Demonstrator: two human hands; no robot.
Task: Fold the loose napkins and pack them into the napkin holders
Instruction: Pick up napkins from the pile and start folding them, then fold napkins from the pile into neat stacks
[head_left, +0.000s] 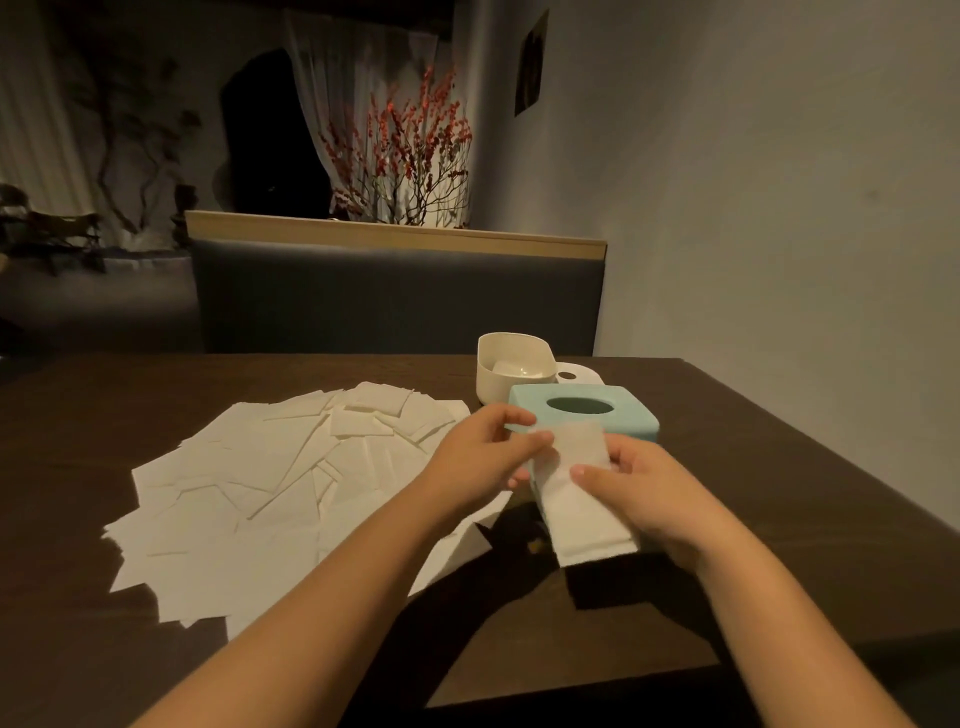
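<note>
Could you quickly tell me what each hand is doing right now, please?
Left hand: pinches the upper edge of the napkin.
Right hand: holds the same napkin, thumb on top.

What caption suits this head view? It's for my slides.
Both hands fold a white napkin before a teal holder.

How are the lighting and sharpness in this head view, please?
Head view: dim and warm, light from above casting hard dark shadows of the arms on the table; the napkin and loose pile glow bright without detail; the background plant is soft; wide-angle bending curves the bench.
</note>
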